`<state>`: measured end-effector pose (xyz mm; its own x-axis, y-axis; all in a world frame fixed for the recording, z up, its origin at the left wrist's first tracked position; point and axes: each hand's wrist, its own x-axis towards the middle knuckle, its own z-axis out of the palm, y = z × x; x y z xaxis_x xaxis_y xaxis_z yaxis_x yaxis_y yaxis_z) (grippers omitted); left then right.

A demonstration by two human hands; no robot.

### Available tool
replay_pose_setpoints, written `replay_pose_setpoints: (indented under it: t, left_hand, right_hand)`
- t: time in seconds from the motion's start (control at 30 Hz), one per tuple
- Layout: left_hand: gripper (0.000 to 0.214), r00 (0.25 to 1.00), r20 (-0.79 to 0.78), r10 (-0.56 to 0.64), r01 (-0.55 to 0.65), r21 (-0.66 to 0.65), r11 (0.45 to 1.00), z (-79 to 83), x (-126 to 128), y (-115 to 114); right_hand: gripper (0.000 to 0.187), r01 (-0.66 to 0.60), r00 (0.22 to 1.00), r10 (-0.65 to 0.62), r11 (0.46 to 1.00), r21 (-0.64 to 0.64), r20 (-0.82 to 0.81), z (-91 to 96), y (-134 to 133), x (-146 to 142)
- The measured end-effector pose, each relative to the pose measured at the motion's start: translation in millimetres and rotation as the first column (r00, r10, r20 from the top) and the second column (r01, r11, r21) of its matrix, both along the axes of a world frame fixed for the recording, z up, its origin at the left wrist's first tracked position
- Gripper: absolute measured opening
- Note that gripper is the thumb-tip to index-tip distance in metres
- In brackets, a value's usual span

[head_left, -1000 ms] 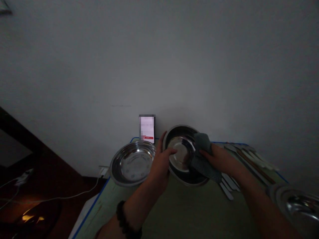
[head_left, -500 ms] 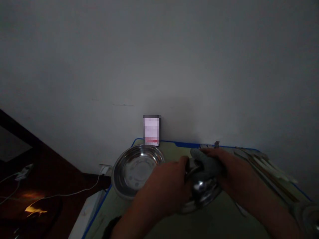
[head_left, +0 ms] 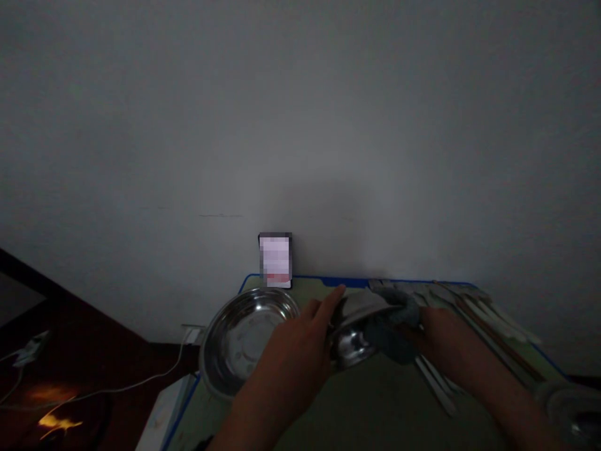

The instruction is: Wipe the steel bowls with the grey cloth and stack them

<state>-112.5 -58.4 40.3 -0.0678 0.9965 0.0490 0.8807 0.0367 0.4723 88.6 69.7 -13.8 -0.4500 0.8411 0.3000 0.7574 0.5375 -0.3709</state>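
Note:
A shiny metal bowl [head_left: 353, 346] is tilted on its side above the table between my hands. My left hand [head_left: 304, 335] grips its left edge, with the index finger stretched up along the rim. In my right hand [head_left: 429, 335] is a grey-blue cloth [head_left: 397, 329], pressed against the bowl's right side and folded over its rim. The fingers of that hand are mostly hidden by the cloth. Just left of my left hand stands a larger steel basin [head_left: 241, 341], its right part covered by my hand and forearm.
The green table [head_left: 375, 413] has a blue edge and meets a grey wall [head_left: 300, 125]. A phone [head_left: 275, 260] leans there behind the basin. Chopsticks and other utensils [head_left: 498, 332] lie along the right side, near another metal dish [head_left: 575, 410]. A white cable [head_left: 136, 383] hangs at left.
The bowl has turned so its side faces me more. My right hand has shifted the cloth lower, over the bowl's right side. The whole view has moved slightly.

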Motion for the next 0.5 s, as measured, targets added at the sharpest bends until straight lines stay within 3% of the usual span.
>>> replay_pose_setpoints:
  t: [0.1,0.17,0.27,0.4,0.5]
  left_hand:
    - [0.067,0.998,-0.001,-0.067,0.067,-0.042,0.997,-7.9,4,0]
    - [0.066,0.995,0.014,-0.096,0.097,-0.05,0.994,-9.9,5,-1]
    - [0.064,0.996,0.003,-0.094,0.094,-0.056,0.994,-6.7,5,-2]
    - [0.051,0.998,-0.012,-0.066,0.065,-0.083,0.994,0.1,3,-5]
    - [0.035,0.996,0.0,-0.089,0.088,-0.109,0.99,-0.4,4,-6]
  right_hand:
    - [0.019,0.012,0.985,0.008,0.993,-0.117,0.171,8.7,-2,5]
    - [0.02,0.03,0.978,-0.008,0.994,-0.105,0.211,16.0,-5,6]
    - [0.019,0.026,0.98,-0.014,0.998,-0.058,0.201,23.0,-7,5]
    - [0.022,-0.012,0.982,0.035,0.992,-0.127,0.186,27.4,-10,-1]
    - [0.028,-0.115,0.984,0.135,0.979,-0.169,0.116,32.9,-18,-8]
